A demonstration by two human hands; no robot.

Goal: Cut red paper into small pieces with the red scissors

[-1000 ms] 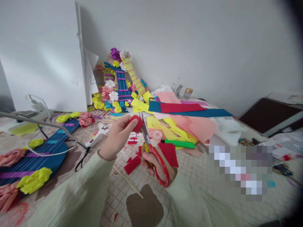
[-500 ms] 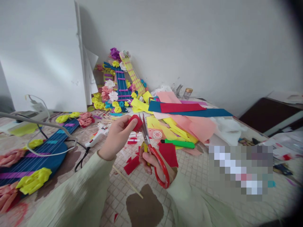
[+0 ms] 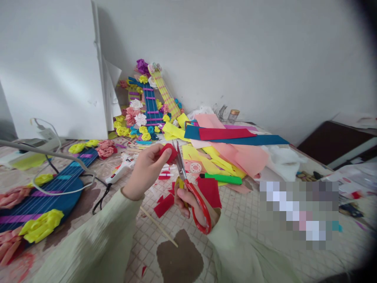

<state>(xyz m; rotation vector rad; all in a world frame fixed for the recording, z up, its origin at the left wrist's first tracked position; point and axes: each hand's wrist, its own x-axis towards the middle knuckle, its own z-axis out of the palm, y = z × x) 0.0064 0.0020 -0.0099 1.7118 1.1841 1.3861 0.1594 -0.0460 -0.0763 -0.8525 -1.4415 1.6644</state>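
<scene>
My left hand (image 3: 148,167) pinches a small red piece of crepe paper (image 3: 168,153) between thumb and fingers. My right hand (image 3: 188,202) is closed round the scissors (image 3: 200,206), which have a red and a yellow handle. Their blades point up and away, slightly parted, with the tips beside the right edge of the red paper. Whether the blades touch the paper I cannot tell. Below my hands lie red paper scraps (image 3: 164,206) on the tablecloth, and a larger red sheet (image 3: 212,192) lies partly behind my right hand.
A green utility knife (image 3: 222,179) lies beyond my right hand. Further back are layered paper strips (image 3: 235,137) and flower-trimmed paper guitars (image 3: 151,104). To the left are a white glue gun (image 3: 121,171), a cable (image 3: 66,192) and a blue guitar (image 3: 67,188). A thin stick (image 3: 160,228) lies in front.
</scene>
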